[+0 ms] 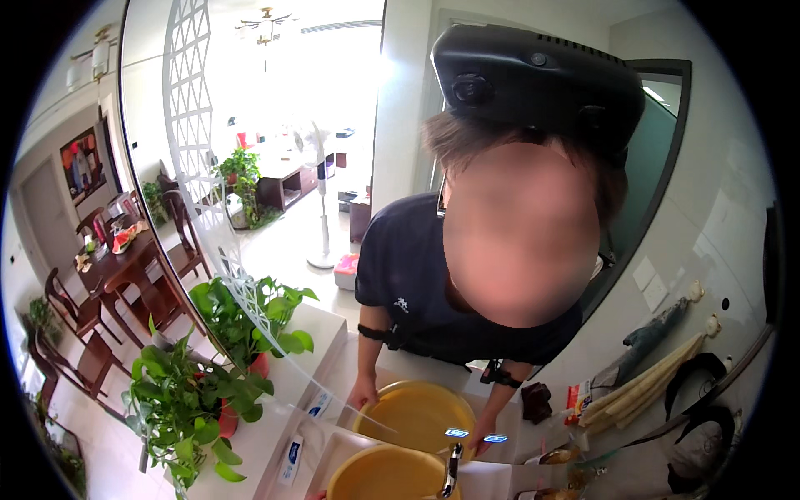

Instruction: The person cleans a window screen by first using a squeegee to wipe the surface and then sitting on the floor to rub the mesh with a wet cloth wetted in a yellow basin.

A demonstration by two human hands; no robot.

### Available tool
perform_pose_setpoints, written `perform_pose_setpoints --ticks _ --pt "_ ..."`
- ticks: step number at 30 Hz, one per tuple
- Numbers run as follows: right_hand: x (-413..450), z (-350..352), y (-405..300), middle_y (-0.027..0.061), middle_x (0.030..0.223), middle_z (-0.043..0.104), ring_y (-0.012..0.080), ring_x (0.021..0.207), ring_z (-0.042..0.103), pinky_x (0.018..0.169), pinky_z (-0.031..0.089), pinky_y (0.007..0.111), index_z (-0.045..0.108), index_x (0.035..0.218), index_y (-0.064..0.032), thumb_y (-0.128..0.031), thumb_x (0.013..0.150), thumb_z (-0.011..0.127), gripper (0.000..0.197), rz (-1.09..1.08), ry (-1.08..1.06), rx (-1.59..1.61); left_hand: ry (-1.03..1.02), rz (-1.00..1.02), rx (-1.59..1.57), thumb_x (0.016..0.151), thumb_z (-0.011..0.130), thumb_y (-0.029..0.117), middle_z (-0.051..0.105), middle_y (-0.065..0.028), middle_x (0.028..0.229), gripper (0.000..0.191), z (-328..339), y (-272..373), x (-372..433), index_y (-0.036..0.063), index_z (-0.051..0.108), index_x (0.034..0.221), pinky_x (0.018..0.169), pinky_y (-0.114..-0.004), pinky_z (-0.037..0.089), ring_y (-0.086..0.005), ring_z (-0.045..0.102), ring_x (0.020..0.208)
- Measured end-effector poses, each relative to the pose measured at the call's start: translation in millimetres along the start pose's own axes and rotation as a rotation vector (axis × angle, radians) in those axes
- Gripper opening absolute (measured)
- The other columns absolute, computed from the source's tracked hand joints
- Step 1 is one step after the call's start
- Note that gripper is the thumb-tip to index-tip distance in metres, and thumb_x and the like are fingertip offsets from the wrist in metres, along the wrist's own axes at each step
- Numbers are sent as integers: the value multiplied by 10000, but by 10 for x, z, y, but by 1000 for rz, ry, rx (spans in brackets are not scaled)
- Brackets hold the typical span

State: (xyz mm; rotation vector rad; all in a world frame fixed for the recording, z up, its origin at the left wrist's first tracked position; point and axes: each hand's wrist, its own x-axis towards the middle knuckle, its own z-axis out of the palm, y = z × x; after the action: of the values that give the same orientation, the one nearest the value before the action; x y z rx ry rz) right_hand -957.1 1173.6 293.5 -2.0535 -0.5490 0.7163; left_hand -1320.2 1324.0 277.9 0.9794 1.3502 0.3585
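A yellow plastic basin [387, 478] sits in the white sink [334, 456] at the bottom of the view, cut off by the picture's edge. Only a sliver of my left hand [317, 495] shows directly, at the basin's left rim. My right hand is seen only in the wall mirror [350, 300]. In the reflection both hands hold opposite sides of the basin's rim, the right one [482, 433] on the far right side. A chrome faucet [451, 472] rises at the basin's right edge. The basin's contents cannot be made out clearly.
Left of the sink, a toothpaste tube [291, 461] and a leafy potted plant [187, 406] stand on the white counter [265, 472]. Towels [644, 381] hang from wall hooks at right. Further left are a dark wooden dining table [115, 265] and chairs [69, 306].
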Motion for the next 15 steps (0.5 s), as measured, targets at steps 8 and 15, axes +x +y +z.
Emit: perform_pose_setpoints --ticks 8,15 --pt "31 16 -19 174 1111 635 250 1032 584 901 444 356 562 1201 1 -345 884 580 469 -6 -25 -17 -185 -122 -232 751 585 55 611 -43 878 431 -73 -87 7 56 566 1182 616 -265 478 -142 576 738" --pt "49 18 -16 172 1108 636 249 1027 584 897 445 356 563 1200 0 -341 883 582 465 -1 -29 -24 -138 -86 -255 730 590 10 613 -50 899 480 -48 -75 -16 51 543 1206 604 -270 469 -150 574 724"
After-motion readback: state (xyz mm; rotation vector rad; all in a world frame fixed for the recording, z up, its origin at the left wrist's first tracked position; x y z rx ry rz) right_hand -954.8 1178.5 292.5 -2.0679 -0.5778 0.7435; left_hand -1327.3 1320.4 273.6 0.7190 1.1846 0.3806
